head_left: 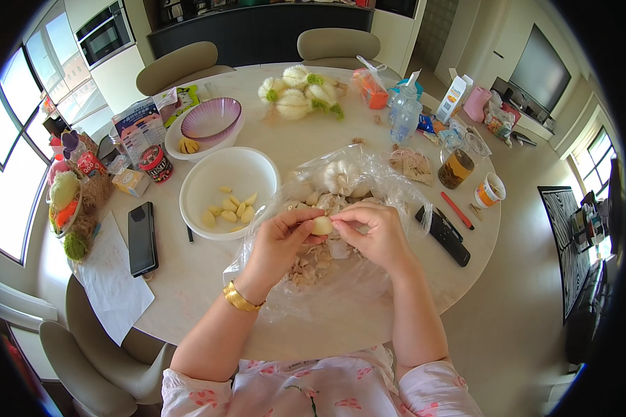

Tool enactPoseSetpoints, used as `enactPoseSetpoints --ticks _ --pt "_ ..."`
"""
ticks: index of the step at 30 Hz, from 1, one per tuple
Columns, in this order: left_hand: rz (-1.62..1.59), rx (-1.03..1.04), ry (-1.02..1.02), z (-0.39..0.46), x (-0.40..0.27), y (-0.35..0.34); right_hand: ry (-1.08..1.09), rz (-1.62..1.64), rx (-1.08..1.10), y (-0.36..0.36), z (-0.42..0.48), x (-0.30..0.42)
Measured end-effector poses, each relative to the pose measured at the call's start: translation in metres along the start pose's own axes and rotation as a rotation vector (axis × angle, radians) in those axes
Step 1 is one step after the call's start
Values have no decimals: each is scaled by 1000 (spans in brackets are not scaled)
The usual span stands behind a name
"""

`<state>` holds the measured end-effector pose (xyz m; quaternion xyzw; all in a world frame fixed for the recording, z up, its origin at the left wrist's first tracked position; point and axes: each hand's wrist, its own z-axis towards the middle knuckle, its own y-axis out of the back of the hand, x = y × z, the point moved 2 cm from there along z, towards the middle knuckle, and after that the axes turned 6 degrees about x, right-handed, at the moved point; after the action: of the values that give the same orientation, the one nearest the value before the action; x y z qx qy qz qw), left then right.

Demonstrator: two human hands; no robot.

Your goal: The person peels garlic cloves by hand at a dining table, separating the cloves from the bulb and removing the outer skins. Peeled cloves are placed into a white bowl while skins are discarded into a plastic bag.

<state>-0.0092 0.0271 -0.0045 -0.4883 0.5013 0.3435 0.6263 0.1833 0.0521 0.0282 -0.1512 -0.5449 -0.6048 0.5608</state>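
A pale, mostly bare garlic clove (322, 225) is pinched between the thumb and fingers of my left hand (284, 237). Its right end meets the fingertips of my right hand (374, 228), which are closed against it. Below both hands lies a clear plastic bag (391, 193), spread open on the table. Whole garlic bulbs (340, 176) sit in its far part, and loose garlic skins (305, 268) are scattered in the near part. Left of the bag, a white plastic bowl (198, 180) holds several peeled cloves (229, 205).
A black phone (143, 238) and a sheet of paper (112, 281) lie at left. Behind the white bowl stands another bowl with a purple ribbed bowl (211, 119) in it. On the right are a black remote control (442, 237), a red pen (457, 210) and a glass jar (456, 168) of dark liquid.
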Motion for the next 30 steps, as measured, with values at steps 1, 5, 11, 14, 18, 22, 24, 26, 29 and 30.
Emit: enactPoseSetpoints --ticks 1,5,11,14,18,22,24,26,29,30 --pt "27 -1 -14 0 0 0 2 -6 3 0 0 0" --pt "94 -13 -22 -1 -2 -1 -18 17 6 0 0 -1" --pt "120 -10 -20 -2 -4 -2 -34 -4 2 -1 -1 0" --pt "157 -5 -19 -2 -4 -2 -38 -28 4 0 0 0" --pt "162 1 -13 -3 -4 -2 -63 -16 5 0 0 1" --pt "145 -27 -13 -2 -6 -2 17 -3 -22 0 0 4" --pt "166 -46 -13 -3 -8 -5 32 -19 -16 -1 2 4" --pt "224 -63 -13 -4 -10 -7 54 -47 -18 -1 2 3" --pt "299 -73 -89 -7 -14 -12 52 -47 -21 -3 2 1" --pt "314 -70 -128 -7 -15 -14 43 -27 -22 -3 2 0"
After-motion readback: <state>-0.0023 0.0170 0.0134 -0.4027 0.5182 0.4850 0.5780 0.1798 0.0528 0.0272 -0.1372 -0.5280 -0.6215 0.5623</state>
